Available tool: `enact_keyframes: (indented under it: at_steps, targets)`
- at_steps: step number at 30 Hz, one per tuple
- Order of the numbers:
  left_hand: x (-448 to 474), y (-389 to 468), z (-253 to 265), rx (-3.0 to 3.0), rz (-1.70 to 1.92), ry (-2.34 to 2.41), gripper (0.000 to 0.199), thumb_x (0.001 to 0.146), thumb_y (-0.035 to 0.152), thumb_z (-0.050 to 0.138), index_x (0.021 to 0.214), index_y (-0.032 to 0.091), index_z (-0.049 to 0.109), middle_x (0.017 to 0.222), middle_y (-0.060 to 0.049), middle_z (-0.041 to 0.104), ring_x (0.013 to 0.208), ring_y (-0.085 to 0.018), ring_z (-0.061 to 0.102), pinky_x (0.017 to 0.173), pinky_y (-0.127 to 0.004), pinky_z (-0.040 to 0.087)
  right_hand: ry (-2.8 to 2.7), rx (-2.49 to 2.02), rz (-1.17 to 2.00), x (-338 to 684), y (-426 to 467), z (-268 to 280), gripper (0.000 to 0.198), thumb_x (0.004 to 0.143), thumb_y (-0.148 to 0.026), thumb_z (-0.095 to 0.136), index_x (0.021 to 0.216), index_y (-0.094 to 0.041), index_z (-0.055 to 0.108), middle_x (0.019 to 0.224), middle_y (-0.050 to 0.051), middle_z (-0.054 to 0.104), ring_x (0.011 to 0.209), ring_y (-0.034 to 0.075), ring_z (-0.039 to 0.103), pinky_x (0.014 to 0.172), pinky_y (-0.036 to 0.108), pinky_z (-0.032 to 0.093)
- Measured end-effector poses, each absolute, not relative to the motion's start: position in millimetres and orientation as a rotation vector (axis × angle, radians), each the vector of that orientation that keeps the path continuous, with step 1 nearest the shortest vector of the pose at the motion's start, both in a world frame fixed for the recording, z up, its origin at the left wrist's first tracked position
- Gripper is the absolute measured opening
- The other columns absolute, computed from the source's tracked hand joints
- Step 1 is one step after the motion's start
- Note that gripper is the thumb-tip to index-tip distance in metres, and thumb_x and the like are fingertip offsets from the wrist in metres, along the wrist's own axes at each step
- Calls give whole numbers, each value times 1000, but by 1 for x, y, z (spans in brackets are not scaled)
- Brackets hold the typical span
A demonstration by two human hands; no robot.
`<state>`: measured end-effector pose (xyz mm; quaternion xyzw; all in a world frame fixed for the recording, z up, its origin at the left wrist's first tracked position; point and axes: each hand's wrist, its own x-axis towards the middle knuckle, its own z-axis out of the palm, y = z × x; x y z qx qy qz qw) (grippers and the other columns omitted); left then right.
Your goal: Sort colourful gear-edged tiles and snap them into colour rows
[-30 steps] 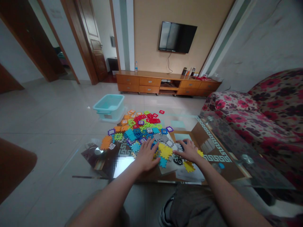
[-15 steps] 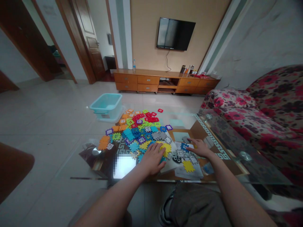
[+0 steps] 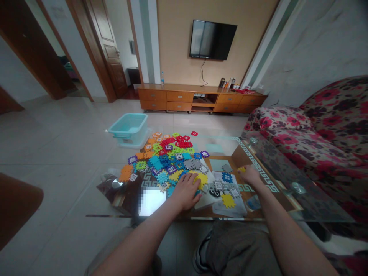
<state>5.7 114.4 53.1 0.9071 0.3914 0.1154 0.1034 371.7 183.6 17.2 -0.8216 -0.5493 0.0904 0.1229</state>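
Observation:
My left hand [image 3: 186, 190] lies flat over the near edge of the pile, fingers stretched out and touching a yellow interlocking plastic tile [image 3: 202, 180]. My right hand [image 3: 249, 175] is closed, with a small yellow tile [image 3: 241, 169] showing at its fingertips, above the right part of the glass table [image 3: 276, 161]. Left of that hand lie a blue window tile [image 3: 227, 177] and a grey tile [image 3: 227, 168]. Closer to me are grey window tiles [image 3: 218, 185], a pair of black wheels [image 3: 214, 193] and another yellow tile [image 3: 228, 200].
Red tiles [image 3: 184, 143], orange tiles [image 3: 125, 173] and teal tiles [image 3: 162, 176] spread over the table's left half. A light-blue plastic bin [image 3: 129, 132] stands at the far left. A bright screen [image 3: 152, 201] lies at the near edge. A flowered sofa [image 3: 310, 134] is on the right.
My right hand has moved right, away from the blue and grey tiles, and its fingers have closed, with the yellow tile now plainly showing. My left hand stays almost still.

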Motion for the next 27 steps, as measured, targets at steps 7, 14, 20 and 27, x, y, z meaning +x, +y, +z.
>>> enact_keyframes:
  at_steps: [7, 14, 20, 27]
  targets:
    - [8, 114, 53, 2680, 314, 1151, 48, 89, 39, 55, 131, 17, 52, 150, -16, 44, 137, -34, 39, 115, -50, 31, -1605, -2390, 328, 332, 202, 15, 52, 82, -44, 66, 119, -8, 65, 115, 20, 70, 111, 30, 65, 91, 33, 50]
    - [5, 117, 53, 2621, 415, 1165, 45, 87, 35, 58, 129, 18, 54, 148, -17, 45, 136, -34, 39, 114, -52, 32, -1609, -2423, 510, 321, 209, 29, 33, 78, -41, 70, 88, -10, 73, 90, 19, 74, 93, 35, 70, 80, 37, 52]
    - [11, 141, 41, 2055, 825, 1271, 50, 87, 29, 59, 134, 17, 49, 134, -15, 53, 122, -27, 53, 105, -44, 44, -1663, -2175, 611, 267, 203, 50, 27, 86, -32, 56, 103, -14, 67, 100, 14, 71, 104, 28, 65, 84, 32, 49]
    - [15, 159, 39, 1307, 964, 1098, 51, 87, 40, 64, 132, 20, 52, 119, -11, 62, 70, -13, 65, 65, -31, 57, -1617, -1447, 1493, 180, 167, 62, 37, 93, -53, 44, 110, -23, 57, 93, 2, 64, 79, 17, 61, 62, 26, 47]
